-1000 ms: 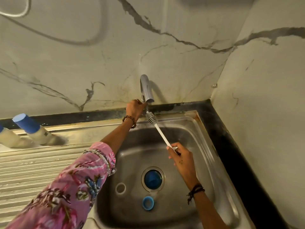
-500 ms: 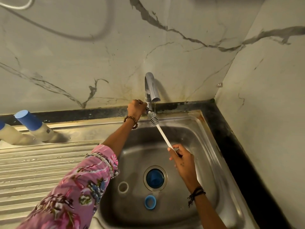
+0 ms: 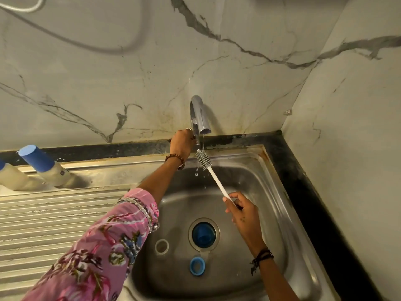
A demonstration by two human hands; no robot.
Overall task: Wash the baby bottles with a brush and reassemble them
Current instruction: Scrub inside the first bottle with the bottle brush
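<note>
The right hand (image 3: 244, 213) is pinching the lower end of a thin white plastic bottle brush with a grey spiral head (image 3: 213, 172), thumb and curled fingers closed round the handle. The brush is slanting up and to the left, and its head is sitting directly under the spout of the grey metal tap (image 3: 199, 115), where a thin trickle of water is falling onto it and drops are scattering below. The left hand (image 3: 182, 142) is reaching across the basin with its fingers curled round the tap's lever at the base; the lever itself is mostly hidden behind the knuckles. A beaded bracelet is circling that wrist, and the pink floral sleeve (image 3: 102, 246) is covering much of the lower left of the view.

In the stainless steel sink (image 3: 288, 213), a blue cup-like piece (image 3: 203, 235) is sitting in the round drain. Just to its left a pale translucent ring (image 3: 161, 246) is lying on the basin floor, and nearer the camera a small blue ring (image 3: 197, 265) is lying flat, apart from both.

On the ribbed steel draining board (image 3: 43, 218) to the left, a milky white baby bottle with a blue cap (image 3: 46, 168) is standing by the back edge, appearing tilted in the wide-angle view. A second similar bottle (image 3: 9, 177) is standing beside it, cut off by the frame edge. Behind everything, grey-veined marble wall panels (image 3: 249, 72) are meeting at the corner above a black counter strip (image 3: 303, 181).
</note>
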